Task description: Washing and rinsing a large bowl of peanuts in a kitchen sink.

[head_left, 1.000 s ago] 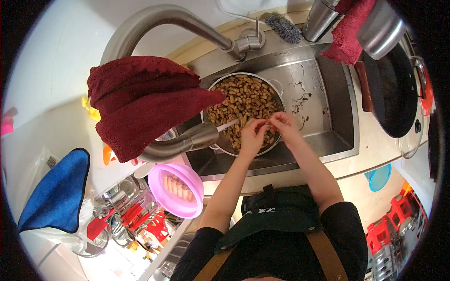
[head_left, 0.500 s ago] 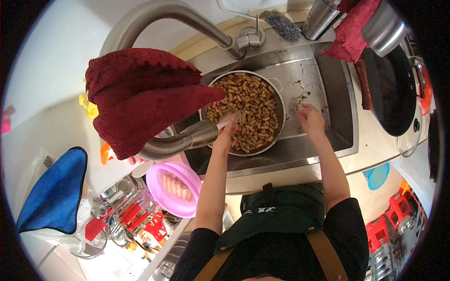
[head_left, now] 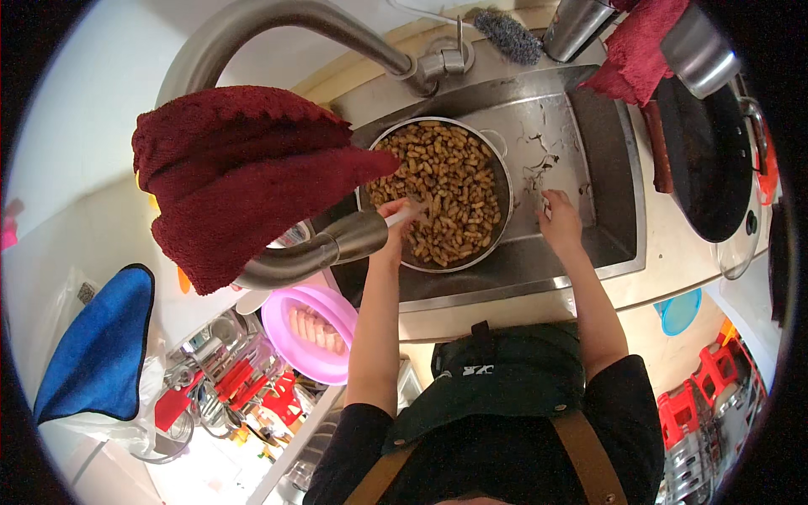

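Currently, the pot (head_left: 506, 204) of brown pieces (head_left: 454, 194) sits toward nine o'clock in the sink (head_left: 551, 126); at its eight, the left hand's (head_left: 395, 239) grip is unclear; at three, the right hand (head_left: 561, 224) curls loosely, contents indiscernible.

Left hand (head_left: 393, 239) at faucet (head_left: 358, 236), right hand (head_left: 560, 225) over sink (head_left: 532, 118), filled pan (head_left: 507, 198)

On my left I see a dark red towel (head_left: 252, 181), a black-edged blue cloth (head_left: 101, 345) and a pink bowl (head_left: 324, 368) of pale pieces (head_left: 316, 330); on my right, a black pan (head_left: 703, 160); ahead, a fuzzy grey object (head_left: 507, 36).
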Tool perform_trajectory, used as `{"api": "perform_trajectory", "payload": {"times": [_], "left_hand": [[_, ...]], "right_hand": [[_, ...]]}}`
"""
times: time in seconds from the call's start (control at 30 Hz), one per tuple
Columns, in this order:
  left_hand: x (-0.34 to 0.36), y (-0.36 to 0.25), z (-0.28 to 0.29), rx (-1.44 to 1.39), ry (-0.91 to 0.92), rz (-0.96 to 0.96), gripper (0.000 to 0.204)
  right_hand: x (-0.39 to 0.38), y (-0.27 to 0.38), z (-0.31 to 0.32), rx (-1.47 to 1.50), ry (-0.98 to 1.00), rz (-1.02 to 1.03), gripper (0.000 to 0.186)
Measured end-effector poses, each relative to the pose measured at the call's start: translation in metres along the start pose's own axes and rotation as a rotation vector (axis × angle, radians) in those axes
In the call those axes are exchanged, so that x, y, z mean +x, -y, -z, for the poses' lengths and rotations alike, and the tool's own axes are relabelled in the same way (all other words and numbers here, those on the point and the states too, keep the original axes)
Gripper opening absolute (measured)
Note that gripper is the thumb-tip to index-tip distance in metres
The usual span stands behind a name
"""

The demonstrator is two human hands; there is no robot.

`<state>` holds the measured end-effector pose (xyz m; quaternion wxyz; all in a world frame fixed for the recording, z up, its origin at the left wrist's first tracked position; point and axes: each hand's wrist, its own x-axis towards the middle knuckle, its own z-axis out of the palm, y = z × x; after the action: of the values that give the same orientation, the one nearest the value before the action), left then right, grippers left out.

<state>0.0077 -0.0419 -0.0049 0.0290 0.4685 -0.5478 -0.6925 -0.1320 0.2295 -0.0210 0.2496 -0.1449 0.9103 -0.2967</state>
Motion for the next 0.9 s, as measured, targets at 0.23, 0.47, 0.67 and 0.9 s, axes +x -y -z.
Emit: {"api": "perform_trajectory", "payload": {"times": [0.23, 0.47, 0.67, 0.9], "left_hand": [[0.012, 0.027, 0.015, 0.018, -0.157, -0.045, 0.028], [0.015, 0.055, 0.003, 0.148, -0.325, 0.352, 0.027], [0.039, 0.13, 0.06, -0.084, -0.22, 0.378, 0.045], [0.037, 0.084, 0.007, -0.347, -0.292, 0.589, 0.039]], "right_hand": [[-0.004, 0.012, -0.006, -0.003, -0.021, 0.092, 0.021], [0.013, 0.03, -0.065, 0.102, -0.013, 0.189, 0.015], [0.061, 0.073, -0.127, -0.093, 0.556, -0.136, 0.031], [0.084, 0.059, -0.127, 0.559, 0.485, -0.858, 0.047]]}}
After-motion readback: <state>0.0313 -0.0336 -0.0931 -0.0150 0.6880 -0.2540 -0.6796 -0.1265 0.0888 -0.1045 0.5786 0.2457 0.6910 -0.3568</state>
